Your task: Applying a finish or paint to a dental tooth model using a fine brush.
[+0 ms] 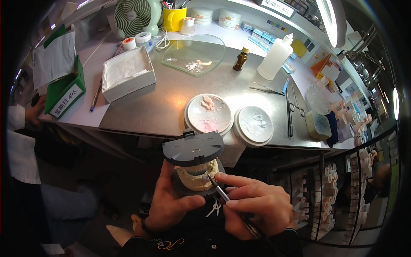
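Observation:
My left hand (pixel 173 199) is closed around a hinged dental articulator, holding it below the bench's front edge. Its grey upper plate (pixel 195 150) is tilted over a cream-coloured dental model (pixel 192 182) with a row of teeth. In my right hand (pixel 259 203) is a slim brush (pixel 221 192) with a metal ferrule and dark handle, gripped like a pen. The brush's dark tip meets or nearly meets a greyish tooth on the model's right side; contact is too small to make out. My right index finger reaches to the model's edge.
Two round white dishes with pink paste (pixel 209 112) and pale paste (pixel 256 124) stand at the bench's front edge. Behind are a tissue box (pixel 128 77), glass plate (pixel 195 49), brown bottle (pixel 241 59) and white squeeze bottle (pixel 274 58). Tweezers (pixel 267 90) lie right. Another person's sleeve (pixel 23 150) shows left.

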Motion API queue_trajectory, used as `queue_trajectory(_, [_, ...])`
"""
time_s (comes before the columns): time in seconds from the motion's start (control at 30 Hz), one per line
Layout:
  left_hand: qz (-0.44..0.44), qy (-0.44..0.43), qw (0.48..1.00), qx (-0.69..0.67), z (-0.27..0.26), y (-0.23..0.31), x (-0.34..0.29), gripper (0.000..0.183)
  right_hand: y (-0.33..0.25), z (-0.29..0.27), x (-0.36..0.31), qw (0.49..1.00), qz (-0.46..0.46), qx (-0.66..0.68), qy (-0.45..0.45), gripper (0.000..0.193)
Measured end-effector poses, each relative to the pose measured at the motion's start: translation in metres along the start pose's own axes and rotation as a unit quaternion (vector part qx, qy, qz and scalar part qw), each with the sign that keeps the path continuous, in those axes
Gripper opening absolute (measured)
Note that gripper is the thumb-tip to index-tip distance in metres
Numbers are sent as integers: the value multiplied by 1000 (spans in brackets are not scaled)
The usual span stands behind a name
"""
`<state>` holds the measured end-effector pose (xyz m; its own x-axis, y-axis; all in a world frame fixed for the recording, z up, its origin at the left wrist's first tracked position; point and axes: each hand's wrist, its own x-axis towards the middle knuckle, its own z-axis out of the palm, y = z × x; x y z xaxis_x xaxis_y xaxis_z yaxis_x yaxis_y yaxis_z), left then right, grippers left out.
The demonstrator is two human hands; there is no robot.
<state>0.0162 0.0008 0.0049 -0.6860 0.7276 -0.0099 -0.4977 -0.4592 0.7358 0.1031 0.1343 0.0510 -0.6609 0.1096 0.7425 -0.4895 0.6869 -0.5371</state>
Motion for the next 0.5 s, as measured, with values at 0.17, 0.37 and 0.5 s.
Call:
queue_trajectory(0.17, [4, 3, 1000, 6, -1, 1, -1, 86, 0, -1, 1, 1000, 0, 16, -12, 18])
queue_trajectory(0.37, [3, -51, 998, -39, -7, -2, 1, 83, 0, 1, -3, 999, 19, 5, 25, 18])
queue_trajectory(0.5, [5, 9, 1000, 3, 0, 0, 0, 86, 2, 1, -1, 1000, -5, 10, -4, 18])
